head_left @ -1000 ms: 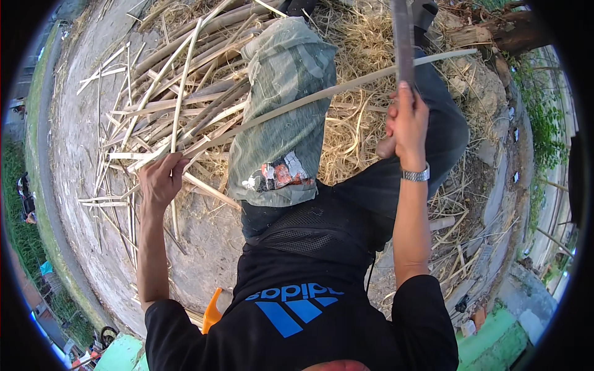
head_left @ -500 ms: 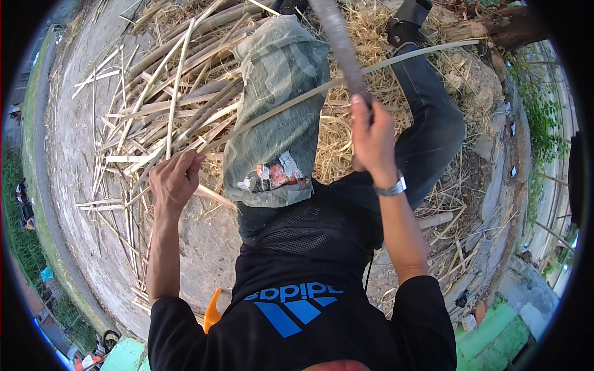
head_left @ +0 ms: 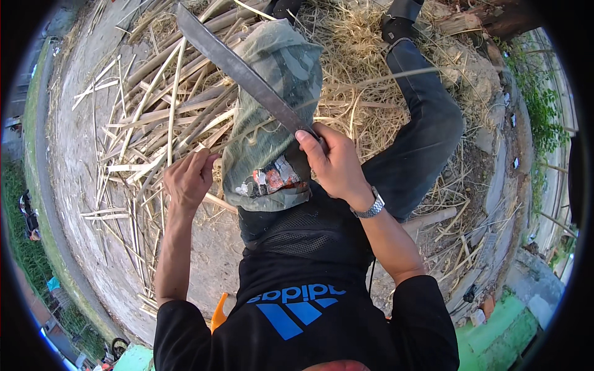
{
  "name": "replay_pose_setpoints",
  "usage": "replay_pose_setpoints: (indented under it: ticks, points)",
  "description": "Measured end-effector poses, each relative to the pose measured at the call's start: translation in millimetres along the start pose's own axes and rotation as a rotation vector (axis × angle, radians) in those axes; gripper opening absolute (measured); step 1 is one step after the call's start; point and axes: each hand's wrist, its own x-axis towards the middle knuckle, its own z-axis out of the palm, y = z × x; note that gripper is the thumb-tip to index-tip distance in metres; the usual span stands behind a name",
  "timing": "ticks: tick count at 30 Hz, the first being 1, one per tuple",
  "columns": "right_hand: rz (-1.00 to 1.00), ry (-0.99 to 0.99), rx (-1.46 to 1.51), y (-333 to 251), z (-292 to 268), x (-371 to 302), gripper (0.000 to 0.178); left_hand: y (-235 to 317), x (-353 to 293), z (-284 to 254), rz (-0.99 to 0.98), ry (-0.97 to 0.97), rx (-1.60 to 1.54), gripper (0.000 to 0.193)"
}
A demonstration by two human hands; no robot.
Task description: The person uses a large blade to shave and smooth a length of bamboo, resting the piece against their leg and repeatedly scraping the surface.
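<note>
My left hand (head_left: 189, 179) is closed, pinching one end of a long thin bamboo-like strip (head_left: 371, 85). Blurred by motion, the strip slants up to the right over my covered leg and past my other shin. My right hand (head_left: 334, 162) grips a machete (head_left: 238, 67) by its handle, most of which the fingers hide. Its broad dark blade points up and to the left, above the covered leg, and crosses the line of the strip; whether they touch I cannot tell. A faded camouflage cloth (head_left: 281, 68), torn near its lower end, is wrapped round my left leg.
Split strips and poles (head_left: 154, 111) lie heaped left of the covered leg. Curly pale shavings (head_left: 352, 43) cover the ground between my legs. A thick log (head_left: 507, 26) lies at the far right. An orange object (head_left: 218, 312) sits beside my left side.
The machete has swung from pointing up and away to slanting left across the covered leg. My right hand has moved left and nearer my body; my left hand has shifted slightly right.
</note>
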Motion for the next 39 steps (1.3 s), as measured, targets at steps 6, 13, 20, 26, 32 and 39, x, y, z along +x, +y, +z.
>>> replay_pose_setpoints:
  ticks: [6,13,20,26,32,39]
  points:
    - [0.136,0.505,0.251,7.0,-74.3,36.4,0.041,-6.9,-14.4,-7.8,0.020,-0.007,0.052,0.014]
    - [-0.071,0.226,0.043,20.8,-15.0,12.1,0.038,-3.7,-12.0,-8.5,0.052,0.036,0.096,0.015]
    - [0.186,0.528,0.397,14.9,-71.7,29.8,0.039,1.4,-5.8,-11.2,0.083,0.033,0.110,0.014]
    - [0.006,0.061,0.030,-4.5,7.0,-10.8,0.038,-3.0,-10.3,-6.0,0.035,0.030,0.096,0.013]
    - [0.156,0.446,0.126,15.5,-66.2,22.1,0.041,6.6,-4.9,-18.6,-0.109,-0.064,-0.028,0.009]
    - [-0.232,0.117,-0.080,6.8,17.7,0.9,0.041,23.6,14.0,-18.6,-0.168,-0.092,-0.110,0.009]
